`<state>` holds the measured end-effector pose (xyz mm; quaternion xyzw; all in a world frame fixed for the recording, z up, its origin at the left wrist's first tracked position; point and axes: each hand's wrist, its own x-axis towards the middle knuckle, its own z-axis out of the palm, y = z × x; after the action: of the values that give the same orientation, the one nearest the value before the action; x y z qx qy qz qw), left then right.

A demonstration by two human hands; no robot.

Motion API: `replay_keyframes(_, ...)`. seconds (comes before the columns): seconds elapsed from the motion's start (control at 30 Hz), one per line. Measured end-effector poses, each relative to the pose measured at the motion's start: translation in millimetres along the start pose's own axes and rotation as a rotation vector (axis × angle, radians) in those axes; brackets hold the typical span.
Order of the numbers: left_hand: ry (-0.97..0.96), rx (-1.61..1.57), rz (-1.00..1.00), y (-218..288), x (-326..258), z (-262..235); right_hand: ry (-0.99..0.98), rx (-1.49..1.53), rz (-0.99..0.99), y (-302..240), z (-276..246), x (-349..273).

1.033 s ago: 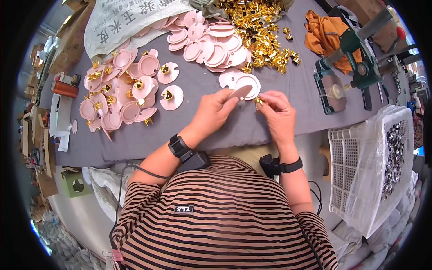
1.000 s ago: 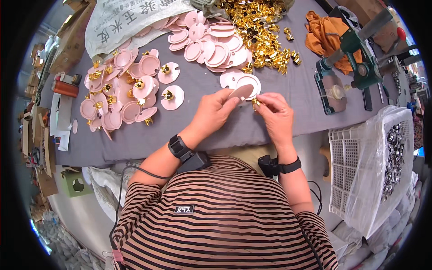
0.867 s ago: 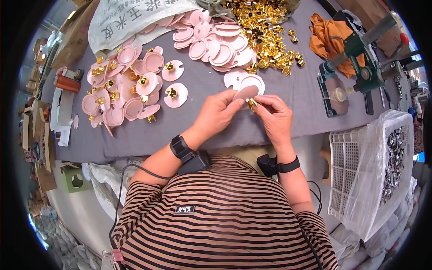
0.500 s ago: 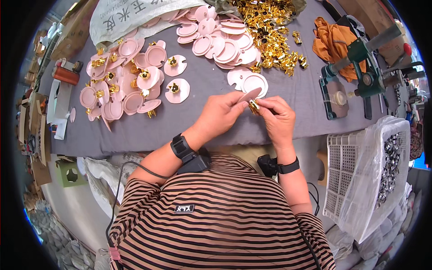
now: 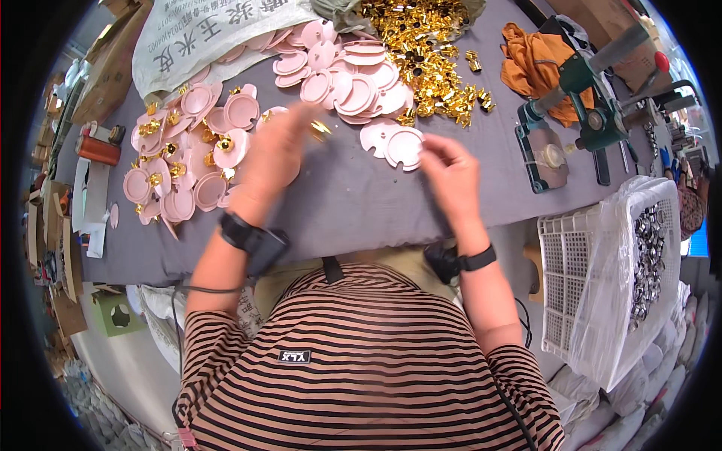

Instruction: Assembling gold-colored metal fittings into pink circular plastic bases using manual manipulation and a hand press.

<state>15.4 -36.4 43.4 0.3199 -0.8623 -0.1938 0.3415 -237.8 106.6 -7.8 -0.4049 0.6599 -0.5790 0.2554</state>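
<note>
My left hand [image 5: 274, 154], smeared by motion, is over the left-middle of the table, fingers closed. A gold clip-like fitting [image 5: 321, 130] sticks out beside its fingertips; the pink disc that carried it half a second ago is mostly hidden by the hand. My right hand [image 5: 453, 177] has its fingers bent onto the right rim of a notched pale pink disc [image 5: 404, 149], which lies partly over another disc [image 5: 371, 137]. Left of my left hand lie several pink discs with gold fittings [image 5: 228, 148], stacked loosely.
Plain pink discs [image 5: 361, 94] are heaped at the back, beside a pile of gold fittings [image 5: 429, 71]. A printed sack [image 5: 203, 45] lies back left. On the right stand a green hand press [image 5: 594, 113], an orange cloth [image 5: 535, 64] and a white plastic crate [image 5: 568, 293] with metal parts.
My hands have parted. The left moved leftward with the gold fitting, towards the discs with fittings; the right came down to the rim of the loose pale disc. The whole view shifted slightly.
</note>
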Motion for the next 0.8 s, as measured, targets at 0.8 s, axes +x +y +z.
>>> replay_keyframes(0.8, -0.161, 0.273, 0.362, 37, 2, 147, 0.127, -0.117, 0.149, 40, -81, 30)
